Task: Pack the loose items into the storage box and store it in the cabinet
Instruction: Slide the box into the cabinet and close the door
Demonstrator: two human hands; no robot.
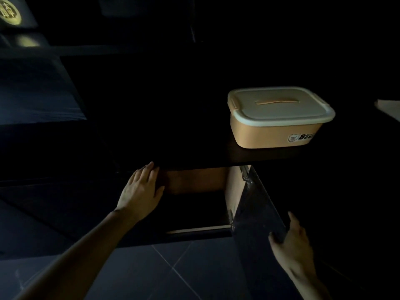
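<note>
Head view: my right grip [292,241] is clasping the cabinet door [257,213], left grip [140,191] lying flat; in this dark I'm risking knocking the storage box [275,128].

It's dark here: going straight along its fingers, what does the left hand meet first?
Probably the front edge of the countertop, just beyond the left hand's fingers; depth is unclear.

Left hand [140,191] bare, forearm bare to the near-left corner, right hand [292,241] bare, wrist likewise, both were dimly lit
</note>
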